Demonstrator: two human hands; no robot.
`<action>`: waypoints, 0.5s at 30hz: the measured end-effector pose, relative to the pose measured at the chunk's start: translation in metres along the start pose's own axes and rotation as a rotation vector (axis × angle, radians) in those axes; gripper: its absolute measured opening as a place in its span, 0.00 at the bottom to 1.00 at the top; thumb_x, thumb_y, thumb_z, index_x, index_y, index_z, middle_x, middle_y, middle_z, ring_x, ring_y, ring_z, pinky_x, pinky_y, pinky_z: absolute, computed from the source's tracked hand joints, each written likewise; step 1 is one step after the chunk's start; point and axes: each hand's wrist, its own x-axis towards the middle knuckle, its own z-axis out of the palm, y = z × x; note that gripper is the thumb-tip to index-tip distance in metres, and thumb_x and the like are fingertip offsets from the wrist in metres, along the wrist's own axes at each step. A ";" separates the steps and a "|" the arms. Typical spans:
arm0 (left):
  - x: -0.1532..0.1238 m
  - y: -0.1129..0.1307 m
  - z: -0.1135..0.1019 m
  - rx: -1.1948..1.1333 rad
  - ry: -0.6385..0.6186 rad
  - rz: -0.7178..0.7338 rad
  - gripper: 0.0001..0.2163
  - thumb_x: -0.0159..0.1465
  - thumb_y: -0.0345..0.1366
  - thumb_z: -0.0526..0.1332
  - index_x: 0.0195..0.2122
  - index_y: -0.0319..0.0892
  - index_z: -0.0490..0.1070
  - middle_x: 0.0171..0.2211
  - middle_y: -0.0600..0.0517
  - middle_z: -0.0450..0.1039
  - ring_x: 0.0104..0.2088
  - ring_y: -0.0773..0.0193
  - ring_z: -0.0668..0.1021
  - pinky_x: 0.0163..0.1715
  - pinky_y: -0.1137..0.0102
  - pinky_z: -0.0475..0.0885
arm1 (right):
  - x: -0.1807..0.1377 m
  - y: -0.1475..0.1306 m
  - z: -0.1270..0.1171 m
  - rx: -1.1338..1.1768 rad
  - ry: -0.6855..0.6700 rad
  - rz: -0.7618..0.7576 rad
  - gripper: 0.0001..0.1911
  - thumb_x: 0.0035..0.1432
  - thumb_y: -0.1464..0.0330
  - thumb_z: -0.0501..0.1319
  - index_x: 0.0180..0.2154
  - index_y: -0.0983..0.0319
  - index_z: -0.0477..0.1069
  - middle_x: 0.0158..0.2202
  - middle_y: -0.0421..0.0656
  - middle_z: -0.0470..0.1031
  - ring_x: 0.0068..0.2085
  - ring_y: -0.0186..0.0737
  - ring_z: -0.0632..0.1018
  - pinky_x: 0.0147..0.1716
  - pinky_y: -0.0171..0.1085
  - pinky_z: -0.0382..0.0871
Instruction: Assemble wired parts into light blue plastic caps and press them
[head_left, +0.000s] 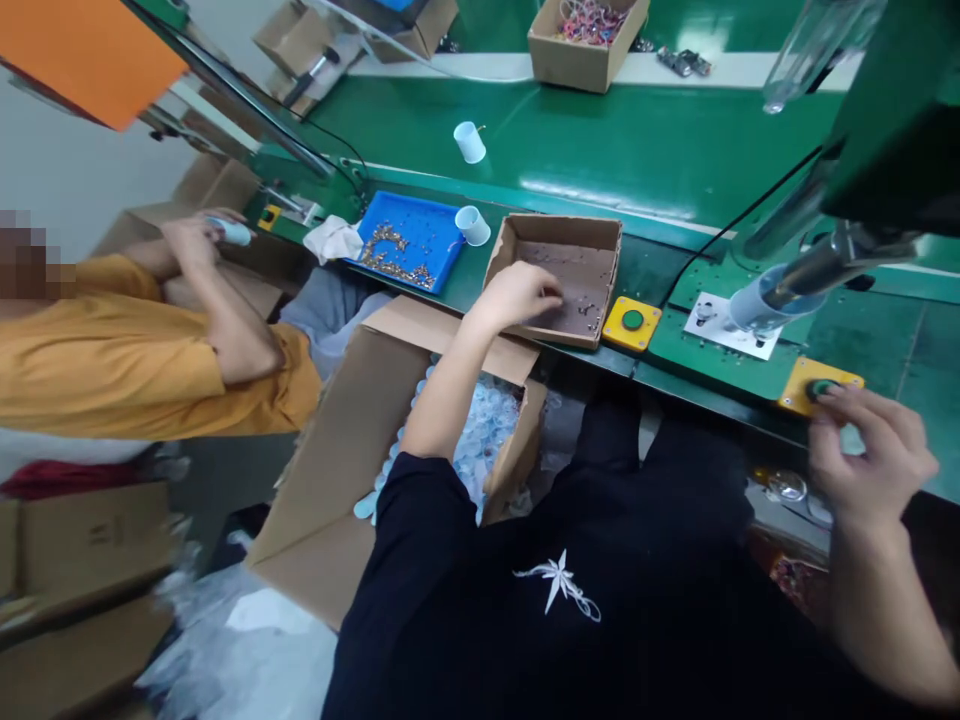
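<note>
My left hand (517,293) reaches into a shallow cardboard box (559,232) on the green bench, fingers curled in a pinch over small metal parts on its floor; what they grip is too small to see. My right hand (870,450) rests at the bench's near edge, fingertips on the green button of a yellow switch box (806,378), and seems to hold a small pale piece. A second yellow switch box (631,322) sits beside the cardboard box. A press head (780,290) hangs over a white fixture plate (724,325).
A large open carton (352,440) of clear plastic pieces stands at my left knee. A blue tray (420,235) with brass parts and two white cups (471,224) lie further left. A co-worker in an orange shirt (135,360) sits at left. Another cardboard box (581,50) sits beyond the belt.
</note>
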 end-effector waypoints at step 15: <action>0.031 0.030 0.023 0.328 -0.280 0.040 0.13 0.71 0.35 0.60 0.45 0.43 0.87 0.45 0.40 0.86 0.46 0.48 0.85 0.40 0.63 0.75 | 0.094 -0.026 0.046 0.340 -0.235 0.210 0.52 0.55 0.42 0.74 0.72 0.55 0.60 0.68 0.62 0.69 0.60 0.61 0.80 0.51 0.55 0.82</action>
